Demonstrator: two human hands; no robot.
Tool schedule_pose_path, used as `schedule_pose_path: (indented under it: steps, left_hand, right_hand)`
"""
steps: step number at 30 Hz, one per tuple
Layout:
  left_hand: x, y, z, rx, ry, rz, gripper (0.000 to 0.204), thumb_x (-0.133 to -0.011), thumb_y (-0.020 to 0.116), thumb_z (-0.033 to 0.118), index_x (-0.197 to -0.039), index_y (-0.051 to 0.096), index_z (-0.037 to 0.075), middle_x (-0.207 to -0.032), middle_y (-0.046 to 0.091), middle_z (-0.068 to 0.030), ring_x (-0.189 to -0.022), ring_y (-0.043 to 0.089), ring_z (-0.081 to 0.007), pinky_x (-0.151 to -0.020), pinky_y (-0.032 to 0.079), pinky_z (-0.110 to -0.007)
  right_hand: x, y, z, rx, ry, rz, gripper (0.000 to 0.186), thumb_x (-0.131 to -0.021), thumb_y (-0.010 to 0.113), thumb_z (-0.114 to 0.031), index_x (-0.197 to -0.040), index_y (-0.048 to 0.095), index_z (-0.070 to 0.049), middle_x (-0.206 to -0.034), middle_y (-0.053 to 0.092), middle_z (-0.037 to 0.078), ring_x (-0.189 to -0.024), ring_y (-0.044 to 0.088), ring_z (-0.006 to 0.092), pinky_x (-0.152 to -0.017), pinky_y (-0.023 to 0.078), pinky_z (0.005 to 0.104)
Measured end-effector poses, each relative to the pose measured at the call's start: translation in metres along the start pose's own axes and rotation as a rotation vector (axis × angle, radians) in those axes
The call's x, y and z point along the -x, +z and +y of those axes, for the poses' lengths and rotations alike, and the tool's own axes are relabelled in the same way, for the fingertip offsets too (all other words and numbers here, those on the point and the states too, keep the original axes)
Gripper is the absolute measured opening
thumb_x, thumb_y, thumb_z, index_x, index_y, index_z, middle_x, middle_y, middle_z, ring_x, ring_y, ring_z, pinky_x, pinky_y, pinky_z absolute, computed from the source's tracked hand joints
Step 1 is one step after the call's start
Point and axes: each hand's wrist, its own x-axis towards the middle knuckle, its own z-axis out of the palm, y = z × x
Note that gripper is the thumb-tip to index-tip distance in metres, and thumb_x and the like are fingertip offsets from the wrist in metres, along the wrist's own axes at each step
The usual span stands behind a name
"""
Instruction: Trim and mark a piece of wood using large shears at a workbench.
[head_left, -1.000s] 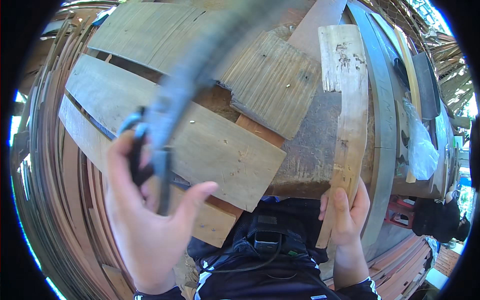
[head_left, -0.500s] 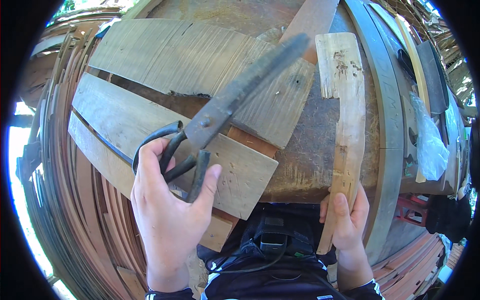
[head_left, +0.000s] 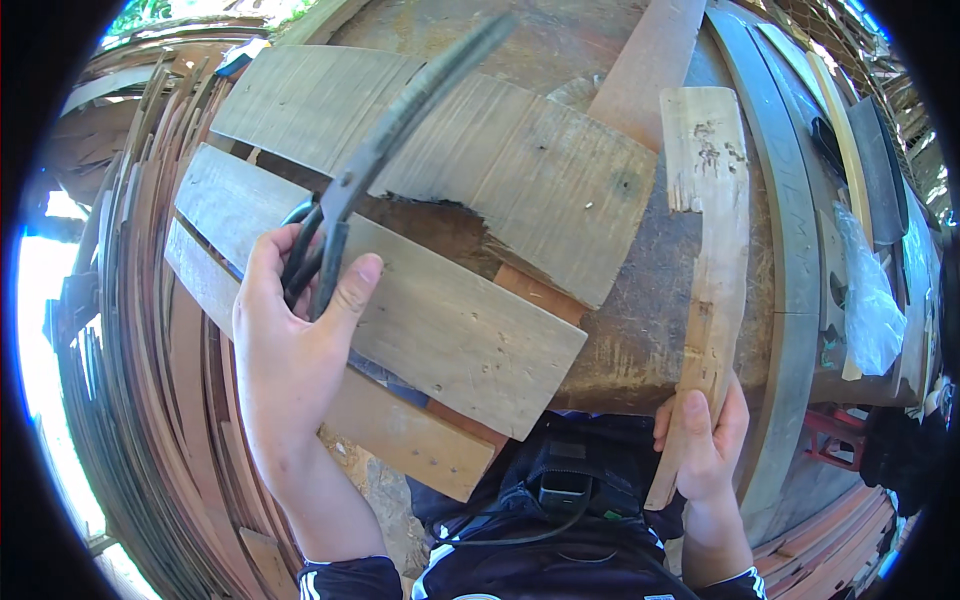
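My left hand (head_left: 298, 360) grips the dark looped handles of a pair of large scissors (head_left: 385, 130). Their blades are together and point up and away to the right, above the boards. On the right, my right hand (head_left: 708, 445) holds the lower end of a long narrow wooden strip (head_left: 722, 250), thumb on top. This strip has a wider, notched head with dark worn holes at its far end. Beneath the scissors lie a wide grooved plank (head_left: 530, 160) with a broken near edge and a smooth grey plank (head_left: 470, 330).
A brown worktable (head_left: 640, 310) carries the planks. Long grey beams (head_left: 795, 230) run along its right side, beside a clear plastic bag (head_left: 868, 300). Tall stacks of thin wooden strips (head_left: 150, 330) stand at left. A red plastic stool (head_left: 835, 440) is at lower right.
My left hand and the scissors have moved left, and the blades have swung to a steeper angle. My right hand still holds the strip; the whole view has shifted slightly.
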Motion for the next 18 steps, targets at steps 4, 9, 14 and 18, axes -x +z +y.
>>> schedule_pose_path:
  steps: [4, 9, 14, 18]
  left_hand:
    - [-0.006, 0.004, -0.007, 0.0, -0.024, 0.079, 0.051, -0.088, 0.081, 0.028, -0.12, 0.059, -0.006, -0.106, 0.072, -0.0174, -0.099, 0.069, -0.024, -0.092, 0.053, -0.036]
    - [-0.006, 0.005, -0.009, -0.044, -0.015, 0.073, 0.059, -0.084, 0.085, 0.033, -0.12, 0.059, -0.006, -0.107, 0.071, -0.0188, -0.1, 0.07, -0.0265, -0.093, 0.054, -0.038]
    - [-0.004, 0.007, -0.006, -0.132, 0.012, 0.078, 0.066, -0.08, 0.088, 0.035, -0.123, 0.058, -0.006, -0.111, 0.071, -0.0214, -0.106, 0.07, -0.0293, -0.094, 0.054, -0.041]
    - [-0.004, 0.01, -0.009, -0.166, 0.066, 0.096, 0.066, -0.08, 0.088, 0.032, -0.124, 0.057, -0.006, -0.115, 0.07, -0.0234, -0.108, 0.069, -0.0313, -0.095, 0.054, -0.041]
  right_hand:
    - [0.0, -0.001, 0.004, 0.002, -0.013, -0.006, 0.045, -0.103, 0.06, -0.037, -0.12, 0.051, 0.004, -0.073, 0.059, 0.006, -0.056, 0.059, 0.0112, -0.047, 0.047, 0.0242]
    - [0.0, 0.001, 0.003, 0.021, -0.017, 0.007, 0.047, -0.103, 0.06, -0.04, -0.12, 0.051, 0.003, -0.072, 0.058, 0.006, -0.055, 0.058, 0.0111, -0.047, 0.047, 0.024]
    - [0.001, 0.001, 0.005, 0.026, -0.01, 0.012, 0.048, -0.103, 0.06, -0.041, -0.119, 0.051, 0.003, -0.072, 0.059, 0.006, -0.055, 0.059, 0.0112, -0.047, 0.048, 0.0239]
    - [0.001, 0.004, 0.003, 0.015, -0.017, 0.034, 0.045, -0.103, 0.06, -0.039, -0.117, 0.051, 0.003, -0.072, 0.061, 0.007, -0.055, 0.059, 0.0114, -0.049, 0.048, 0.0239]
